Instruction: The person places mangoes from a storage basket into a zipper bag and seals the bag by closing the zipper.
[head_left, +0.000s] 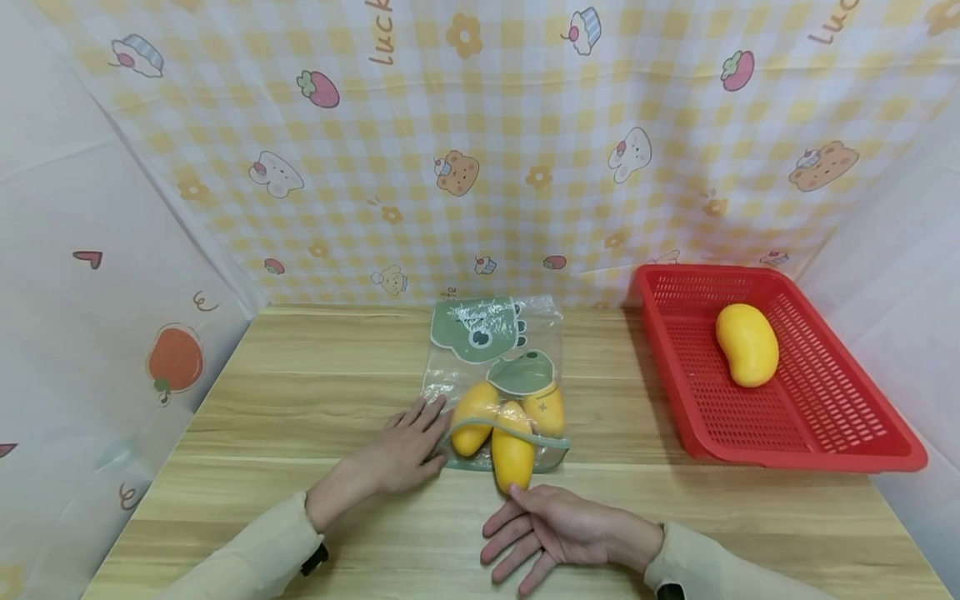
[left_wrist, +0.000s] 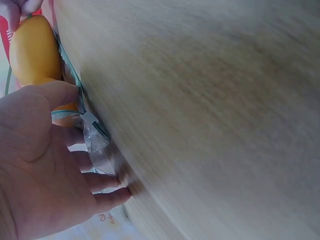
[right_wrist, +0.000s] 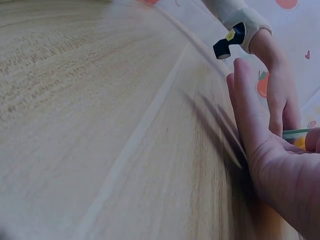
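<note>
A clear zip bag with a green cartoon print lies flat on the table, its mouth towards me. Inside are a mango on the left and another mango on the right. Between them a third mango pokes out of the bag's mouth. My left hand lies at the bag's left edge with fingers spread; in the left wrist view its fingers touch the clear plastic. With its thumb, my right hand touches the near end of the protruding mango, the other fingers extended.
A red plastic basket stands on the right of the table, holding one mango. Behind the wooden table hangs a yellow checked cloth. White patterned sheets rise on both sides.
</note>
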